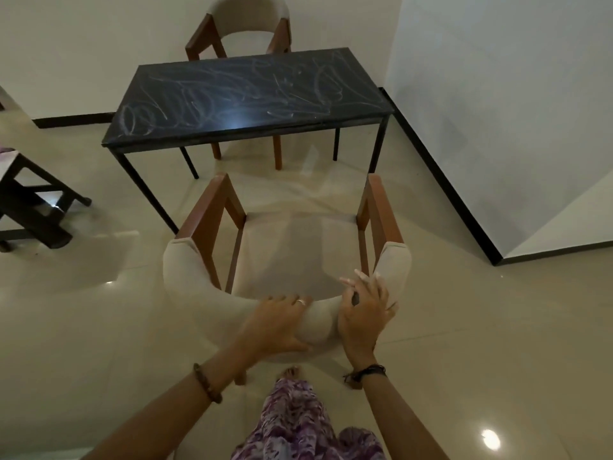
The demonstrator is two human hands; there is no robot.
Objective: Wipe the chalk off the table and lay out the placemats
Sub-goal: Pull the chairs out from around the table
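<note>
A black rectangular table (252,94) stands ahead, its top covered with white chalk scribbles (199,104). Between me and the table stands an armchair (212,287) with brown wooden arms and a cream padded backrest, pulled back from the table. My left hand (282,322) grips the curved top of its backrest. My right hand (363,312) rests on the backrest's right part, fingers partly spread over the padding. No placemats or cloth are in view.
A second matching chair (245,24) stands at the table's far side, against the wall. A dark wooden piece of furniture (30,200) sits at the left edge. A white wall (497,127) with a black skirting juts out on the right. The floor is glossy beige tile.
</note>
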